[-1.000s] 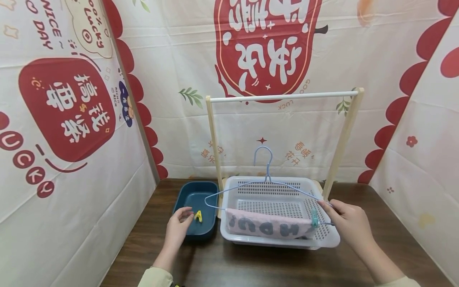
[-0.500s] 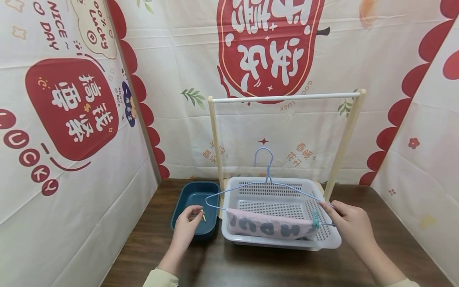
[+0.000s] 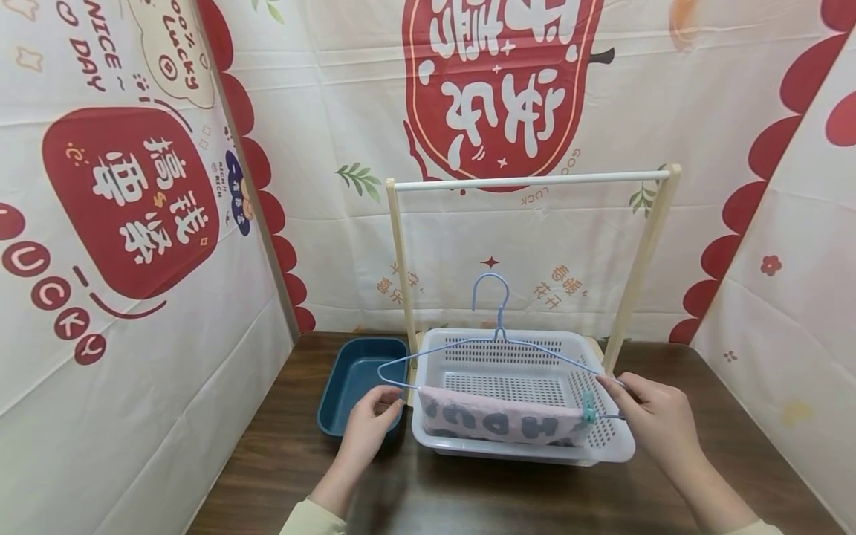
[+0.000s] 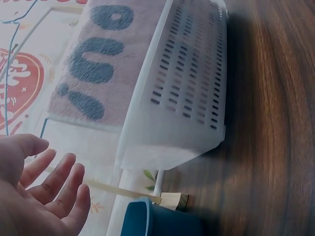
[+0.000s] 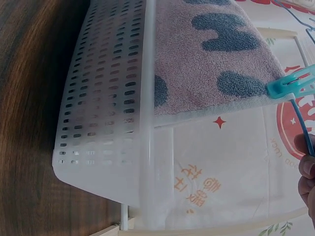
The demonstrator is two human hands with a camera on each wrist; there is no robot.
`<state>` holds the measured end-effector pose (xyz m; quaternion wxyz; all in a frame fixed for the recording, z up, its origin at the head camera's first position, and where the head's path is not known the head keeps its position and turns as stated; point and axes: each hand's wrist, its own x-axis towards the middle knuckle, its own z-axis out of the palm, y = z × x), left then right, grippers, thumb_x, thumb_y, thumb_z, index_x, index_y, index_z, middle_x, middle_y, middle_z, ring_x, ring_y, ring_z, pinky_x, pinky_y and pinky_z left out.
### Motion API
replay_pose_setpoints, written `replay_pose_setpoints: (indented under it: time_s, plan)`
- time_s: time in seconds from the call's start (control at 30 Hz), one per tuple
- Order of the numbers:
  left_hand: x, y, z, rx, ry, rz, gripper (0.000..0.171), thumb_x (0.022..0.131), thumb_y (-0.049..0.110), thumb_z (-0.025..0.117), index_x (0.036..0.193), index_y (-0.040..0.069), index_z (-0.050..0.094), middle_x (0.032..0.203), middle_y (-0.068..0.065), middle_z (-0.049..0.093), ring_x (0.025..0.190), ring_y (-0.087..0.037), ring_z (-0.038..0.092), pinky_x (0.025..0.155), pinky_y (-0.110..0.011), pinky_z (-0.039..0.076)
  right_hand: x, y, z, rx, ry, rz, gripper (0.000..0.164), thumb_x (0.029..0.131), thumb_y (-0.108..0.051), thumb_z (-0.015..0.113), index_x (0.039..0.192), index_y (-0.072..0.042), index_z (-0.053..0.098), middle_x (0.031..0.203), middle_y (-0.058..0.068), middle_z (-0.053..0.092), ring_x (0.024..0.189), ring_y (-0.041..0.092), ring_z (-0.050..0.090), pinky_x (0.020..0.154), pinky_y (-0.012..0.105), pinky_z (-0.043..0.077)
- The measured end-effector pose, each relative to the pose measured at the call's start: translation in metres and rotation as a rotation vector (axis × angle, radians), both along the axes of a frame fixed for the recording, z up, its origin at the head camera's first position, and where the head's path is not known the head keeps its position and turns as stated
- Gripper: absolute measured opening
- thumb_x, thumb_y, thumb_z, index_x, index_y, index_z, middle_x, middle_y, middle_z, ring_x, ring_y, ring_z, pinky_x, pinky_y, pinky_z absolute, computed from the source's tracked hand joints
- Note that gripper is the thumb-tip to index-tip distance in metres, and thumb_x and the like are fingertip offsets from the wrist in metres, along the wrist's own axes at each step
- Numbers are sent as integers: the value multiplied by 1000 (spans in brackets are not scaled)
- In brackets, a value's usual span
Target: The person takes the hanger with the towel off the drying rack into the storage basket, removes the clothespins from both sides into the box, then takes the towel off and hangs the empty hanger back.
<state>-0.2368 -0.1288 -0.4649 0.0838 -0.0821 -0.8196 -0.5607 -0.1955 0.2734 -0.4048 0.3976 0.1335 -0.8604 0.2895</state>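
Observation:
A pink towel [image 3: 501,417] with dark grey letters hangs folded over the bottom bar of a blue wire hanger [image 3: 461,343]. A teal clothespin [image 5: 290,84] clips the towel's right end to the bar. My right hand [image 3: 652,412] grips the hanger's right corner. Just below the hanger's left corner is my left hand [image 3: 371,422], its fingers bent toward the thumb [image 4: 32,144]. The yellow clothespin it took is hidden by the fingers in both views. The towel's left end carries no visible clothespin.
Below the towel stands a white perforated basket [image 3: 428,442]. A blue tray [image 3: 334,386] lies to its left on the brown wooden table [image 3: 267,446]. Behind the basket rises a wooden rack with a white rail [image 3: 528,180]. Printed cloth walls surround the table.
My left hand took the yellow clothespin from the blue tray and moved right, to the hanger's left corner. The right hand keeps its grip; the hanger has barely moved.

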Motion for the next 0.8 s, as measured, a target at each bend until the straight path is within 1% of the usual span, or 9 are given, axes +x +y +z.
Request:
replay_pose_setpoints:
  time_s: [0.2, 0.3, 0.4, 0.5, 0.67, 0.8]
  plan:
    - [0, 8, -1, 19, 2, -28, 21, 93, 13, 65, 109, 0, 66, 99, -9, 67, 86, -19, 64, 75, -30, 53, 2, -2, 1, -8, 14, 6, 29, 81, -10, 78, 66, -23, 57, 53, -19, 38, 50, -2, 35, 43, 19, 24]
    - [0, 12, -2, 11, -6, -34, 21, 93, 16, 66, 109, 3, 67, 100, -8, 67, 87, -20, 64, 78, -33, 53, 4, -3, 1, -10, 14, 7, 31, 81, -11, 78, 65, -24, 56, 53, -19, 37, 51, -1, 35, 43, 19, 24]
    - [-1, 15, -2, -9, -23, -32, 20, 93, 20, 67, 107, 6, 68, 100, -7, 67, 89, -20, 64, 82, -39, 52, 5, -3, 2, -14, 14, 9, 32, 81, -10, 78, 65, -25, 54, 52, -19, 35, 50, -1, 34, 43, 19, 24]
    - [-1, 16, -2, -10, -47, -31, 19, 93, 21, 67, 106, 8, 68, 101, -6, 67, 91, -21, 63, 84, -41, 52, 6, -4, 2, -17, 15, 12, 32, 80, -8, 78, 65, -24, 55, 52, -19, 36, 50, -1, 34, 42, 20, 24]
    - [-1, 19, 0, 6, -72, -26, 17, 92, 20, 67, 104, 8, 68, 100, -5, 66, 90, -21, 61, 82, -39, 52, 6, -4, 2, -15, 34, 15, 29, 79, -7, 79, 66, -23, 58, 53, -19, 38, 51, -3, 34, 43, 19, 24]
    - [0, 22, 1, 20, -62, -27, 16, 92, 17, 68, 102, 5, 68, 98, -5, 66, 86, -20, 60, 77, -36, 53, 6, -3, 3, -20, 49, 18, 29, 79, -7, 79, 66, -23, 58, 53, -20, 38, 51, -5, 33, 43, 19, 24]
